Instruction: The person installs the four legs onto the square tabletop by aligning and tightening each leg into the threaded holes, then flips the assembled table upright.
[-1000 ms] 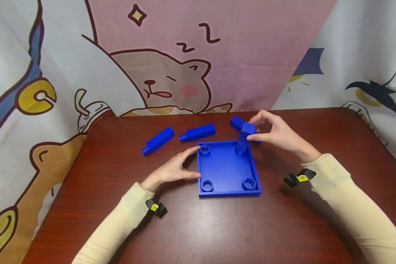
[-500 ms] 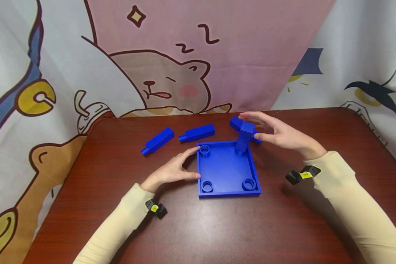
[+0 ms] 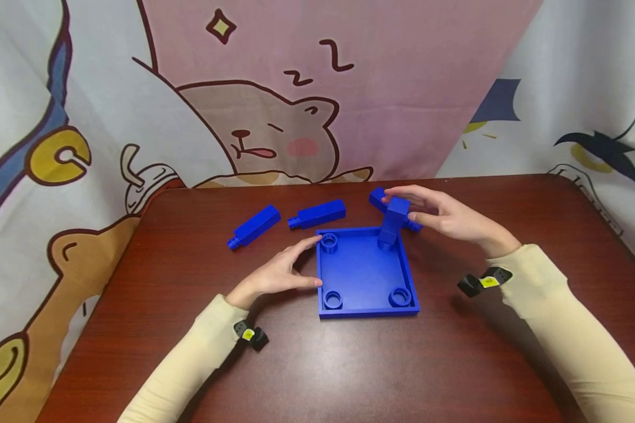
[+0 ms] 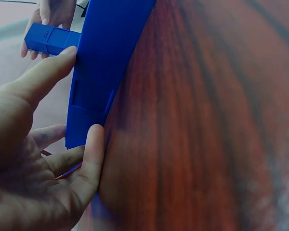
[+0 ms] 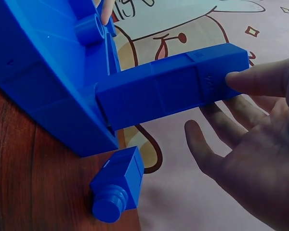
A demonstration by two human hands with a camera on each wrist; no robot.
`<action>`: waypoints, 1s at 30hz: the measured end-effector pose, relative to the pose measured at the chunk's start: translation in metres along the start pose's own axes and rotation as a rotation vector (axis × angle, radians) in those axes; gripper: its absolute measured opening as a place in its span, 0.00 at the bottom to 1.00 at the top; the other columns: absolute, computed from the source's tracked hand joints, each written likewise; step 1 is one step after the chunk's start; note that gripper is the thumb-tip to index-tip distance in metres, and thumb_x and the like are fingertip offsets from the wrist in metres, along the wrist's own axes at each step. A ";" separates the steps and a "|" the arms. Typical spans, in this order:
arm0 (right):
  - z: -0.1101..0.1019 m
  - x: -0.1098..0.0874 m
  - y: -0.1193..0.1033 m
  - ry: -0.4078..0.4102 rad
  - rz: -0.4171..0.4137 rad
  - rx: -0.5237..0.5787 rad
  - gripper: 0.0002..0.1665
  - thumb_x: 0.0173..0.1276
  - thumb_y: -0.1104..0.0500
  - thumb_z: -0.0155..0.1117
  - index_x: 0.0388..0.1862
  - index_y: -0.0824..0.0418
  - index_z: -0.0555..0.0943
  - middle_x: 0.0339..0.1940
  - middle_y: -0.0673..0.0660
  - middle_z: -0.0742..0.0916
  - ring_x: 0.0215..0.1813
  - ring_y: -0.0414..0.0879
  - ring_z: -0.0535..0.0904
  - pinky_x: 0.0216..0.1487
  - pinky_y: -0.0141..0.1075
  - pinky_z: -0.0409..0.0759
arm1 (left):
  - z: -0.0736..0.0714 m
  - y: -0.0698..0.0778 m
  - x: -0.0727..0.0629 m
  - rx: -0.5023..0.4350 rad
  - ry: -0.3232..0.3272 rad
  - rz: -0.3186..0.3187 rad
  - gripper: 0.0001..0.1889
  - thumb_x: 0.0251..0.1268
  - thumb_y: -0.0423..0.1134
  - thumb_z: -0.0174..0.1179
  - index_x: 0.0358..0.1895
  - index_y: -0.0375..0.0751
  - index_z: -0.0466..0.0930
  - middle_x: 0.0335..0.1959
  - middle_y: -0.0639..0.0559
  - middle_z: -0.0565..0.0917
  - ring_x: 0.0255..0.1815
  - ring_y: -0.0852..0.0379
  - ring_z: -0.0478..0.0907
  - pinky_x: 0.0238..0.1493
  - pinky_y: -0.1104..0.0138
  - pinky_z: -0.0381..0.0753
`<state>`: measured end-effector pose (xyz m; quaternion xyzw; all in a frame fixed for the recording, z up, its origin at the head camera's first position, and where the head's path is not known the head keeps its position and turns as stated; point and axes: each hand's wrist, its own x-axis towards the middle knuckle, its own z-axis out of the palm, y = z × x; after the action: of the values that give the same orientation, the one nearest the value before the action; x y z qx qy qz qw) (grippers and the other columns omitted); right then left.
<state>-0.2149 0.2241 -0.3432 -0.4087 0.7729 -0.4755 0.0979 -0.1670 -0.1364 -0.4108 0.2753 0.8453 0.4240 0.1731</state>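
Observation:
A square blue tray-like panel [image 3: 365,267] lies on the table with round threaded sockets at its corners. A blue square leg [image 3: 394,218] stands upright in the far right socket. My right hand [image 3: 447,217] pinches the leg's upper end, thumb on one face and fingers behind it. In the right wrist view the thumb [image 5: 241,82] presses close to the leg's end, while one finger stands apart. My left hand [image 3: 275,270] rests against the panel's left wall with thumb and fingers spread, fingertips right at the edge. In the left wrist view its thumb [image 4: 62,57] touches the wall.
Two loose blue legs, one at left [image 3: 254,227] and one nearer the panel [image 3: 317,214], lie behind it with threaded ends leftward. Another loose leg [image 5: 118,183] lies behind my right hand. A printed curtain [image 3: 391,88] hangs behind the brown table [image 3: 190,352].
My right thumb has shifted from the front of the standing leg to its right side, and the fingers have reached farther behind it. The leg has turned slightly. The left hand stays in place.

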 end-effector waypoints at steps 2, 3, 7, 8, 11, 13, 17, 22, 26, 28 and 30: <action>0.000 0.000 0.001 0.023 0.018 -0.012 0.29 0.71 0.75 0.50 0.70 0.65 0.65 0.66 0.60 0.74 0.70 0.42 0.64 0.62 0.28 0.64 | 0.000 -0.001 0.000 0.010 0.005 0.000 0.47 0.54 0.45 0.73 0.76 0.49 0.55 0.73 0.49 0.61 0.49 0.54 0.76 0.62 0.57 0.67; 0.000 0.000 0.001 0.037 0.024 -0.020 0.29 0.70 0.74 0.51 0.70 0.65 0.67 0.66 0.59 0.74 0.70 0.42 0.65 0.62 0.28 0.65 | 0.000 -0.001 0.001 0.011 0.005 0.000 0.47 0.54 0.45 0.73 0.76 0.49 0.55 0.73 0.50 0.61 0.50 0.54 0.75 0.62 0.57 0.67; 0.002 0.000 0.002 0.108 0.064 -0.034 0.26 0.68 0.73 0.58 0.65 0.65 0.72 0.61 0.60 0.78 0.64 0.42 0.72 0.59 0.30 0.69 | 0.001 -0.001 0.001 0.009 0.006 -0.003 0.47 0.54 0.45 0.73 0.75 0.50 0.56 0.73 0.50 0.61 0.51 0.52 0.75 0.63 0.57 0.66; 0.003 0.000 0.001 0.130 0.083 -0.038 0.25 0.67 0.72 0.61 0.63 0.65 0.73 0.59 0.60 0.79 0.62 0.43 0.74 0.58 0.31 0.71 | 0.001 -0.001 0.001 0.008 0.006 -0.004 0.47 0.54 0.45 0.73 0.75 0.49 0.56 0.73 0.50 0.61 0.51 0.52 0.75 0.63 0.57 0.66; 0.007 0.000 0.000 0.212 0.151 -0.049 0.24 0.62 0.69 0.68 0.57 0.64 0.75 0.50 0.60 0.83 0.52 0.44 0.79 0.51 0.32 0.76 | 0.001 -0.001 0.001 0.015 0.012 -0.001 0.47 0.53 0.45 0.73 0.75 0.49 0.56 0.73 0.50 0.61 0.57 0.52 0.71 0.64 0.56 0.65; 0.009 -0.001 -0.001 0.272 0.192 -0.076 0.24 0.58 0.69 0.72 0.53 0.64 0.76 0.45 0.58 0.83 0.46 0.44 0.79 0.46 0.31 0.78 | 0.000 -0.001 0.001 0.014 0.012 -0.001 0.47 0.54 0.45 0.73 0.75 0.49 0.56 0.73 0.50 0.61 0.57 0.52 0.71 0.63 0.56 0.66; 0.014 -0.001 0.000 0.359 0.253 -0.132 0.25 0.53 0.69 0.76 0.49 0.64 0.76 0.39 0.57 0.82 0.39 0.45 0.78 0.39 0.29 0.76 | 0.000 -0.001 0.001 0.001 0.007 -0.005 0.47 0.54 0.44 0.72 0.76 0.49 0.55 0.73 0.50 0.61 0.49 0.53 0.76 0.59 0.58 0.70; 0.015 -0.001 0.000 0.382 0.273 -0.157 0.25 0.53 0.71 0.74 0.50 0.67 0.75 0.39 0.59 0.82 0.37 0.45 0.77 0.35 0.30 0.74 | 0.000 0.000 0.001 0.009 0.010 0.000 0.47 0.54 0.44 0.72 0.75 0.49 0.56 0.73 0.49 0.61 0.54 0.52 0.73 0.61 0.57 0.68; 0.014 -0.001 -0.001 0.352 0.258 -0.108 0.28 0.55 0.70 0.74 0.54 0.65 0.75 0.45 0.58 0.81 0.39 0.46 0.77 0.37 0.30 0.75 | 0.000 0.000 0.001 0.013 0.007 -0.002 0.47 0.54 0.44 0.72 0.75 0.49 0.55 0.73 0.50 0.61 0.50 0.53 0.75 0.63 0.55 0.66; 0.011 -0.001 -0.001 0.305 0.227 -0.083 0.31 0.57 0.69 0.73 0.59 0.64 0.73 0.52 0.59 0.80 0.44 0.45 0.77 0.40 0.30 0.76 | 0.000 -0.001 0.001 0.011 0.003 -0.005 0.47 0.54 0.44 0.72 0.76 0.49 0.55 0.73 0.50 0.60 0.44 0.55 0.78 0.62 0.55 0.67; 0.008 -0.001 0.000 0.243 0.182 -0.066 0.34 0.60 0.69 0.70 0.64 0.63 0.70 0.58 0.61 0.78 0.50 0.44 0.76 0.45 0.32 0.76 | 0.000 -0.001 0.001 0.010 0.001 -0.006 0.47 0.54 0.44 0.72 0.76 0.49 0.55 0.73 0.50 0.60 0.38 0.57 0.80 0.61 0.55 0.67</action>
<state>-0.2100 0.2193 -0.3475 -0.2792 0.8281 -0.4850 0.0327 -0.1684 -0.1363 -0.4120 0.2734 0.8482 0.4194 0.1727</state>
